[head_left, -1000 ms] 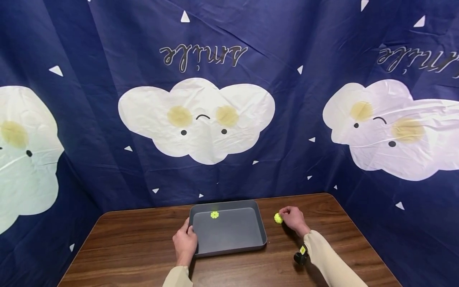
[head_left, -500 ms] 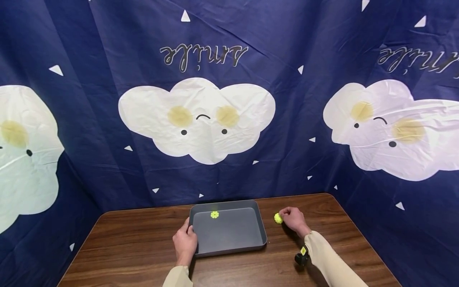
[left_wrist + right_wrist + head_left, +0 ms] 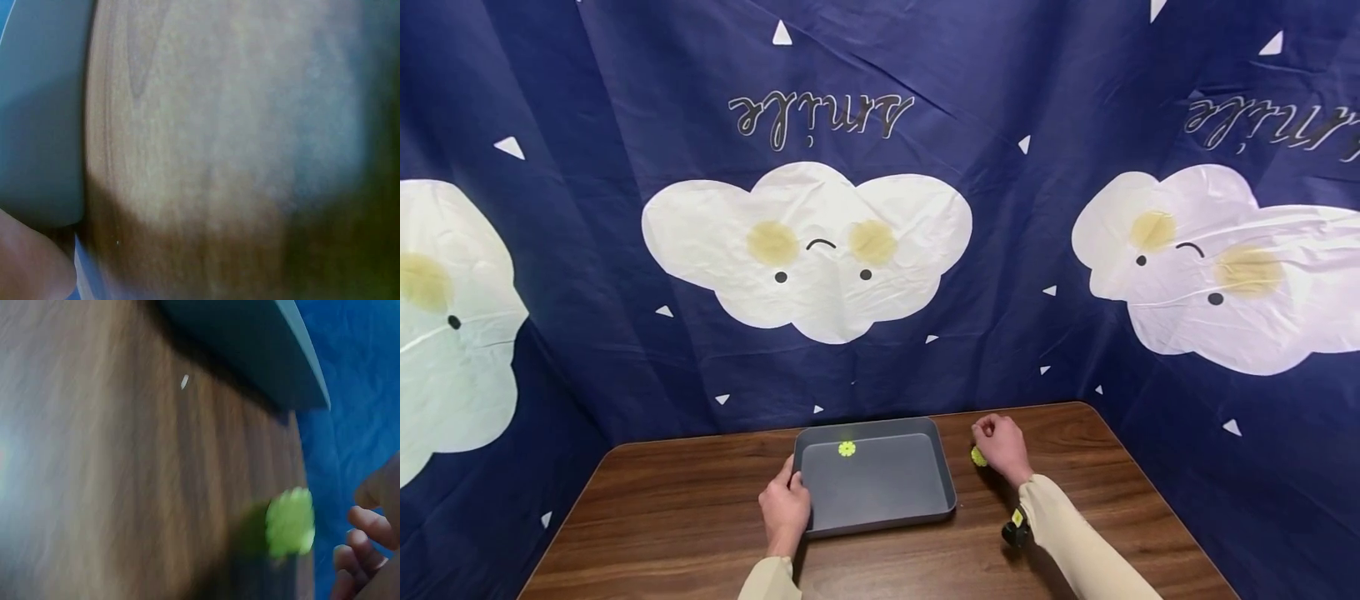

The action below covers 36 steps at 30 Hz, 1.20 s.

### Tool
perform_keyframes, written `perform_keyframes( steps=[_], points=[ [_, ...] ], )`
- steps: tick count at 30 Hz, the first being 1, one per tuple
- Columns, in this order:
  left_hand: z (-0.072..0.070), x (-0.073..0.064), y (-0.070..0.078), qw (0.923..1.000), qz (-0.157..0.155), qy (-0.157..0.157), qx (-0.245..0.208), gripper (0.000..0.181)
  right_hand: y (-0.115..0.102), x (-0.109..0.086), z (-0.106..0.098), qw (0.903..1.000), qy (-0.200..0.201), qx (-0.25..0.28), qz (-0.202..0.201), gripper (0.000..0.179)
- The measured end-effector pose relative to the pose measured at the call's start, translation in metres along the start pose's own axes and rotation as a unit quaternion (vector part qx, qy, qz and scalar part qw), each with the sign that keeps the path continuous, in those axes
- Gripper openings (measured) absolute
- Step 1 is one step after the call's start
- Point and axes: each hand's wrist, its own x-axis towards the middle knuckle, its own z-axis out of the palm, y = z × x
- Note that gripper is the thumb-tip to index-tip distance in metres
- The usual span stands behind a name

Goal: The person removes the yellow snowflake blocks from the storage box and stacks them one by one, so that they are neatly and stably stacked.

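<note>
A dark grey baking tray (image 3: 872,475) lies on the wooden table. My left hand (image 3: 786,507) holds its left side, with thumb and fingers at the rim. Inside the tray, near the back left, is a flat yellow-green flower-shaped piece (image 3: 847,449). To the right of the tray stands a thicker yellow-green lump with a scalloped edge (image 3: 290,522). Just above and beside that lump, my right hand (image 3: 1004,447) has its fingers curled in; the right wrist view shows no object between the visible fingertips (image 3: 359,539). The left wrist view catches only part of that hand and the tray's side.
The brown wooden table (image 3: 685,508) reaches back to a dark blue curtain (image 3: 587,367) with printed clouds, which encloses the back and sides. A tiny white speck (image 3: 185,381) lies on the wood near the tray. A black wrist device (image 3: 1015,531) sits at the right sleeve.
My right hand has left the side of the yellow-green lump, rising and shifting slightly left over it. The left hand, the tray and the piece inside it stay in place.
</note>
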Motion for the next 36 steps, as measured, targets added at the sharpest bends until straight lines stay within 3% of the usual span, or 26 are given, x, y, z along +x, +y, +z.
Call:
perform_keyframes(
  steps=[2,7,12,18,22,25,32,36],
  points=[
    [0.0,0.0,-0.001,1.0,0.001,-0.004,0.002,0.041,-0.013,0.002,0.007,0.9997,0.015,0.002,-0.022,0.011],
    [0.002,0.002,-0.004,0.9999,0.009,-0.002,0.008,0.04,-0.052,0.008,0.026,0.9982,0.008,0.019,-0.056,0.009],
    [0.002,0.001,-0.003,0.9999,0.009,-0.006,0.008,0.04,-0.094,0.007,0.049,0.9958,-0.033,0.054,-0.067,0.011],
    [0.002,-0.001,-0.002,0.9999,0.002,-0.01,0.008,0.041,-0.13,-0.01,0.083,0.9902,-0.1,0.063,-0.075,0.012],
    [0.001,0.0,-0.001,0.9999,-0.005,-0.011,0.007,0.042,-0.139,-0.026,0.105,0.981,-0.17,0.042,-0.083,0.029],
    [0.002,0.001,0.0,0.9998,-0.013,-0.014,0.008,0.042,-0.14,-0.035,0.117,0.9768,-0.196,0.013,-0.086,0.038],
    [0.002,0.001,-0.001,0.9999,0.005,-0.001,0.013,0.041,-0.143,-0.041,0.123,0.9707,-0.193,-0.064,-0.127,0.042],
    [0.002,0.002,0.0,0.9999,0.006,0.001,0.014,0.041,-0.143,-0.044,0.123,0.977,-0.154,-0.079,-0.124,0.032]
  ],
)
